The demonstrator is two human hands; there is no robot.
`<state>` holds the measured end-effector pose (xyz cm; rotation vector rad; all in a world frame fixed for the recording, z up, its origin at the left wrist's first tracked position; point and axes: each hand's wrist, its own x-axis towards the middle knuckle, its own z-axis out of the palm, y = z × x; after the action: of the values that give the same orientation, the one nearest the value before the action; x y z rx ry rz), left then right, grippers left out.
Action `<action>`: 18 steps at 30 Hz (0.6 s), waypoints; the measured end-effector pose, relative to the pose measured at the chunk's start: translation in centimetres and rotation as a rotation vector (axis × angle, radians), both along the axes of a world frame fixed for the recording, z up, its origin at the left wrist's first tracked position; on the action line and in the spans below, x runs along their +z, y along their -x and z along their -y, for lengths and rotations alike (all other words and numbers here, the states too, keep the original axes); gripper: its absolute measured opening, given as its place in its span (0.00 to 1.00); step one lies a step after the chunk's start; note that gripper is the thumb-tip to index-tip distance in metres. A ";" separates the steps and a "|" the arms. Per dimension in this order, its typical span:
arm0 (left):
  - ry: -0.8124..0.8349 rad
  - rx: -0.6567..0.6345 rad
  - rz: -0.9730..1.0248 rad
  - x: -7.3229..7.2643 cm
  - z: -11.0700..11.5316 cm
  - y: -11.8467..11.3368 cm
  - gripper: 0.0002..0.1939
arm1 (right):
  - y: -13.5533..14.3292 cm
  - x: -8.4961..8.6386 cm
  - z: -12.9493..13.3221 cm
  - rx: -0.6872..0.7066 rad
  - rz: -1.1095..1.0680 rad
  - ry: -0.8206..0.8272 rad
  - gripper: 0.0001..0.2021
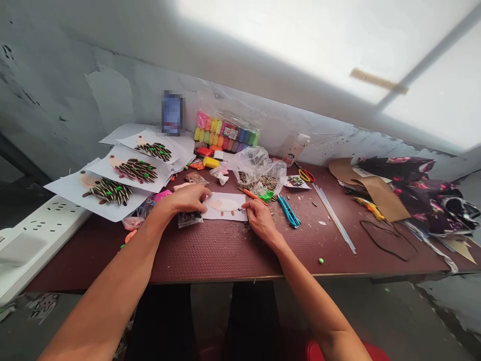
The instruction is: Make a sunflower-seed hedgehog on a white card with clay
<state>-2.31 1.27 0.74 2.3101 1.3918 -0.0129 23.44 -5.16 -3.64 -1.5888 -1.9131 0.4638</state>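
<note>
A small white card (240, 215) lies on the table before me, bearing a flat pale pink hedgehog-like clay shape (226, 204) with small brown feet. My left hand (190, 198) grips the card's left edge, fingers curled. At its right edge, my right hand (260, 218) pinches the card between thumb and forefinger, beside a tiny dark piece. An orange pen-like tool (253, 196) is just behind the right fingers; whether they touch is unclear. Below the left hand rests a clear bag of dark clay (190, 219). A blue utility knife (288, 211) lies right of my right hand.
Finished seed-covered hedgehog pictures (108, 190) lie left, near a power strip (41, 225). Behind are a bag of sunflower seeds (268, 180), coloured clay packs (225, 133) and a white bottle (296, 149). Scissors (306, 174), glue sticks (334, 218) and a glue gun (370, 208) lie right.
</note>
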 end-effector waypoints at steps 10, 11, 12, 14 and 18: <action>-0.007 -0.005 -0.030 0.1 0.1 -0.1 0.21 | 0.6 0.8 0.1 -0.053 0.100 0.035 0.09; -0.010 -0.008 -0.028 0.1 0.1 -0.1 0.20 | 0.6 0.8 0.0 -0.055 0.107 0.034 0.09; -0.012 -0.013 -0.024 0.1 0.1 -0.1 0.20 | 0.6 0.8 0.0 -0.054 0.109 0.029 0.09; -0.013 -0.019 -0.014 0.0 0.0 -0.1 0.19 | 0.5 0.7 0.0 -0.046 0.109 0.004 0.09; -0.019 -0.029 0.007 -0.1 -0.1 0.0 0.19 | 0.5 0.4 0.1 -0.036 0.189 -0.016 0.10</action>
<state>-2.30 1.38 0.59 2.3438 1.3609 0.0000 22.99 -5.28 -3.22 -1.7062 -2.0174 0.2914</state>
